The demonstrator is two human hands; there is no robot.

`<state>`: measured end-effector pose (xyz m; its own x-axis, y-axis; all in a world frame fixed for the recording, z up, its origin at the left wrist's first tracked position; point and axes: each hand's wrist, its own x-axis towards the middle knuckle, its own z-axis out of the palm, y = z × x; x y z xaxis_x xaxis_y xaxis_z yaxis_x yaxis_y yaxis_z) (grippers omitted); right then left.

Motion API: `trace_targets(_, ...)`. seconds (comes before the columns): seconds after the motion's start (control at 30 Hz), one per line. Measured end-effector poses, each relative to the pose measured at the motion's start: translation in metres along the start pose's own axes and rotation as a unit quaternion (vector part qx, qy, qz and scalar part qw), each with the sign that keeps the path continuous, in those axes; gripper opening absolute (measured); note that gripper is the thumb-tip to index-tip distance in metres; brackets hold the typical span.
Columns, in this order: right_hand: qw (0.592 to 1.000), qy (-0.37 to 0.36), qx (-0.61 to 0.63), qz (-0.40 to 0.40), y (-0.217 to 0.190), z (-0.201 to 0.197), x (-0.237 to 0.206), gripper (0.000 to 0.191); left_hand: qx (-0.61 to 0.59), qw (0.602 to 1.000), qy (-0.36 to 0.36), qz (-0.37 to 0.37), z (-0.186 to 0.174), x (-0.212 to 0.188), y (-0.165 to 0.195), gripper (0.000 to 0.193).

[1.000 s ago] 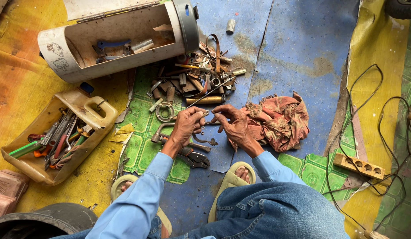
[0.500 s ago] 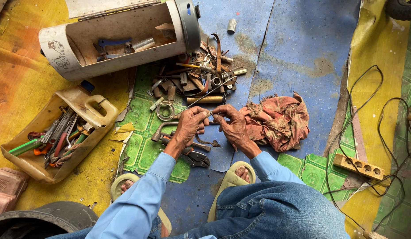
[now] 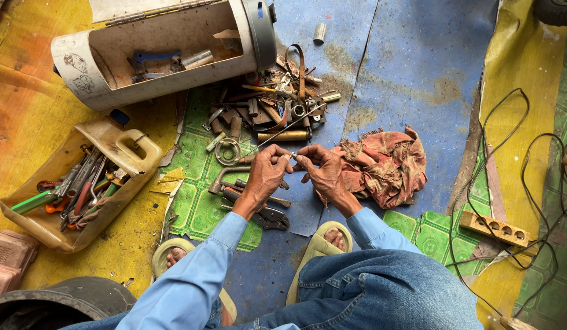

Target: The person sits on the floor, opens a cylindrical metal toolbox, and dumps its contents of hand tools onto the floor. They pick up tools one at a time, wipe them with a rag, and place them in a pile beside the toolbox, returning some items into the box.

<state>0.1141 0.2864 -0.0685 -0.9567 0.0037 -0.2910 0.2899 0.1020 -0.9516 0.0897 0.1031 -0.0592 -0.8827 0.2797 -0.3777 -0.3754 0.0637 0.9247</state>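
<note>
My left hand (image 3: 266, 175) and my right hand (image 3: 320, 170) meet just above the floor, fingertips pinched together on a small metal part (image 3: 294, 156). A thin metal rod (image 3: 282, 129) runs from the fingertips up to the right. Below my left hand lie dark pliers (image 3: 266, 215) and a hammer-like tool (image 3: 225, 178). A heap of rusty tools and metal parts (image 3: 272, 111) sits just beyond the hands. A crumpled reddish rag (image 3: 384, 166) lies right beside my right hand.
A cut-open white cylinder (image 3: 161, 52) holding a few tools lies at the top left. A cut-open yellowish jug (image 3: 115, 146) full of hand tools sits at the left. A wooden socket strip (image 3: 502, 230) with black cables lies at the right. A dark tyre (image 3: 57, 308) is at bottom left.
Both hands have come closer together, fingertips now joined on the small part; otherwise the scene is the same.
</note>
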Motion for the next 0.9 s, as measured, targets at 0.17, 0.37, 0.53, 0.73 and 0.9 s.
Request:
trace_targets(0.17, 1.000, 0.012, 0.004, 0.005, 0.002, 0.005, -0.001, 0.019, -0.032, 0.999, 0.003, 0.002, 0.003, 0.000, -0.005, 0.016)
trace_targets(0.37, 0.997, 0.045, -0.049, -0.033, -0.001, 0.016, -0.006, 0.022, -0.014, 0.999, 0.014, 0.040, 0.005, 0.003, -0.017, 0.016)
trace_targets(0.53, 0.968, 0.101, -0.190, -0.134, -0.009, 0.018, -0.012, 0.014, -0.040, 0.999, -0.002, -0.001, 0.007, 0.001, -0.017, 0.017)
trace_targets(0.73, 0.926, 0.096, -0.279, -0.237, -0.016, 0.016, -0.016, 0.013, -0.052, 0.998, -0.014, -0.015, 0.008, 0.002, -0.018, 0.018)
trace_targets(0.9, 0.923, 0.090, -0.271, -0.258, -0.014, 0.017, -0.018, 0.015, -0.160, 0.986, -0.034, -0.039, 0.005, 0.003, -0.025, 0.016)
